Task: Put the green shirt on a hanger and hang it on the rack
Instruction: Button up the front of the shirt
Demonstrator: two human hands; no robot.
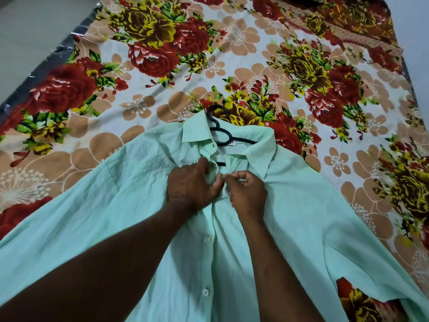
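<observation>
A pale green button-up shirt (116, 217) lies spread face up on a flower-patterned bed sheet (162, 94). A black plastic hanger (220, 129) sits inside it, with its hook poking out past the open collar. My left hand (192, 182) grips the left front edge of the shirt just below the collar. My right hand (248, 191) pinches the right front edge beside it, at the upper buttons. The two hands nearly touch. Most of the hanger is hidden under the cloth.
The bed sheet covers a mattress whose dark edge (46, 63) runs along the left, with grey floor (34, 24) beyond it. A second dark red patterned cloth (348, 17) lies at the far right. No rack is in view.
</observation>
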